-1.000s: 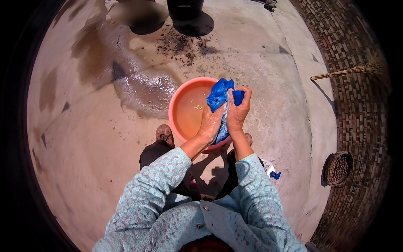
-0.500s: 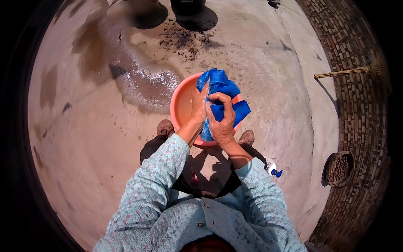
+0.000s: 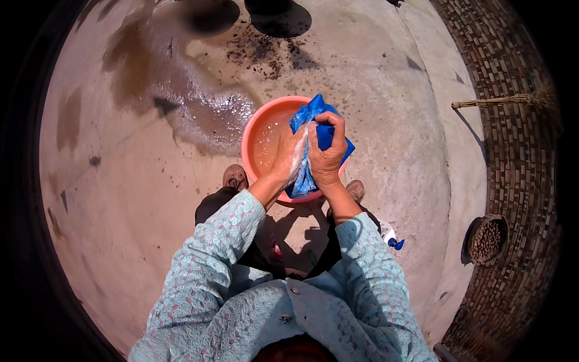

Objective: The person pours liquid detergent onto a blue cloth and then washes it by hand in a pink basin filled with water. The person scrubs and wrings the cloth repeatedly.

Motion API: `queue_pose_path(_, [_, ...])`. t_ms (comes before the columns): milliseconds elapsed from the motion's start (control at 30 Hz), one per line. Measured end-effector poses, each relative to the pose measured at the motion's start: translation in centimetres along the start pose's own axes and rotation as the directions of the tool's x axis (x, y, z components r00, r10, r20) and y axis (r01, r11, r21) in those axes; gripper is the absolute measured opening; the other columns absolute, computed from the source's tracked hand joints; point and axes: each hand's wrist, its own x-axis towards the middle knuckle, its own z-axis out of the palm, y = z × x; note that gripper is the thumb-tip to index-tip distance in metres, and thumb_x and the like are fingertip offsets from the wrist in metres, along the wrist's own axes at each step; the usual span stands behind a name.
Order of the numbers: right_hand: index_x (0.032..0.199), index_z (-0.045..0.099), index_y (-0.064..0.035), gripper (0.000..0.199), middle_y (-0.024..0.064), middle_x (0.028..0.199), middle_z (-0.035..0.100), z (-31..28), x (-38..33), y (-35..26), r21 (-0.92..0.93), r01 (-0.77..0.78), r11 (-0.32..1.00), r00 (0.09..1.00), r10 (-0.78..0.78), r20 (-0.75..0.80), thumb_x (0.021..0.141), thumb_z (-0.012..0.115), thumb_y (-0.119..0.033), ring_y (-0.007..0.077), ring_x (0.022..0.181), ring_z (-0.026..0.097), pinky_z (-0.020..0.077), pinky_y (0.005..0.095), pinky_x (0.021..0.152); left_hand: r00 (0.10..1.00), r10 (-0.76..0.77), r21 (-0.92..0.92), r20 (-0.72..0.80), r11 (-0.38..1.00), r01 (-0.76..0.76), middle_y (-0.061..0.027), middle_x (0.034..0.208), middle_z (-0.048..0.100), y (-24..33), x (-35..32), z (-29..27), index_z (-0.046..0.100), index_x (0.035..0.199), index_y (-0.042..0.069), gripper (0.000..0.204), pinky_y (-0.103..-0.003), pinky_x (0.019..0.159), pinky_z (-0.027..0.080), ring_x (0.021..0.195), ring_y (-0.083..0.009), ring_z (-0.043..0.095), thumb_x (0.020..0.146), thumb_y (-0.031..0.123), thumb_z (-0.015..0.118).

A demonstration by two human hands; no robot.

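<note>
A wet blue cloth (image 3: 315, 107) is bunched up over the right part of a round pink basin (image 3: 246, 145). My left hand (image 3: 288, 158) presses against the cloth's left side, its fingers partly hidden in the folds and whitish suds on its skin. My right hand (image 3: 327, 158) grips the same cloth from the right, fingers curled over it. Between the two hands a lighter, sudsy strip of cloth hangs toward the basin's near rim. Cloudy water (image 3: 265, 142) with small bubbles shows in the left part of the basin.
My shoes (image 3: 235, 177) flank the basin. A white bottle with a blue pump (image 3: 395, 244) lies by my right leg. Wet, foamy ground (image 3: 211, 117) spreads at far left. Along the right brick strip are a broom (image 3: 500, 102) and a basket of small brown lumps (image 3: 487, 240).
My hands have shifted slightly and rubbed the cloth into a tighter bunch. The blue part jutting to the right has drawn in. More of the basin's water shows on the left.
</note>
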Motion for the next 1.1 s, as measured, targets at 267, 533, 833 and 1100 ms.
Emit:
queue_pose_path(267, [0.096,0.054,-0.0072,0.029,0.007,0.086,0.06,0.6,-2.1,-3.3,0.031,0.117,0.993,0.982,-0.12,0.144,0.071,0.066,0.004,0.0246,0.079,0.06,0.0467,0.0334,0.076,0.976,0.173,0.381,0.135,0.9,-0.212,-0.0003,0.074,0.055,-1.6,1.8,-2.4,0.056,0.086,0.003,0.025,-0.028,0.056,0.043,0.063,-0.0101,0.051,0.093,0.026,0.049])
queue_pose_path(533, [0.103,0.052,-0.0073,0.027,0.009,0.091,0.061,-1.3,2.3,1.8,0.001,-0.256,0.967,0.961,0.255,-0.109,0.079,0.064,-0.003,0.0234,0.081,0.061,0.0475,0.0317,0.074,0.998,0.006,0.053,0.063,0.999,-0.009,0.0,0.079,0.057,-2.3,-0.7,0.8,0.058,0.086,0.001,0.023,-0.023,0.058,0.045,0.073,-0.0057,0.052,0.092,0.023,0.053])
queue_pose_path(833, [0.1,0.054,-0.0074,0.029,0.0106,0.089,0.063,-0.9,1.7,1.9,-0.037,-0.165,0.986,0.983,0.162,-0.083,0.075,0.065,0.001,0.0288,0.078,0.063,0.0493,0.0331,0.07,0.997,-0.067,0.042,0.039,0.997,0.065,-0.0044,0.092,0.059,-3.6,0.3,-0.5,0.055,0.103,-0.002,0.026,-0.027,0.064,0.048,0.076,-0.0091,0.054,0.091,0.021,0.053])
queue_pose_path(1100, [0.093,0.056,-0.0065,0.025,0.0088,0.081,0.06,1.3,-1.7,-2.1,0.05,0.123,0.991,0.991,-0.125,0.047,0.072,0.065,0.003,0.026,0.074,0.062,0.0483,0.033,0.07,0.954,-0.241,-0.149,0.177,0.952,0.268,-0.0009,0.11,0.053,-3.3,0.9,-2.5,0.048,0.117,0.005,0.025,-0.028,0.084,0.048,0.099,-0.0116,0.054,0.096,0.018,0.046])
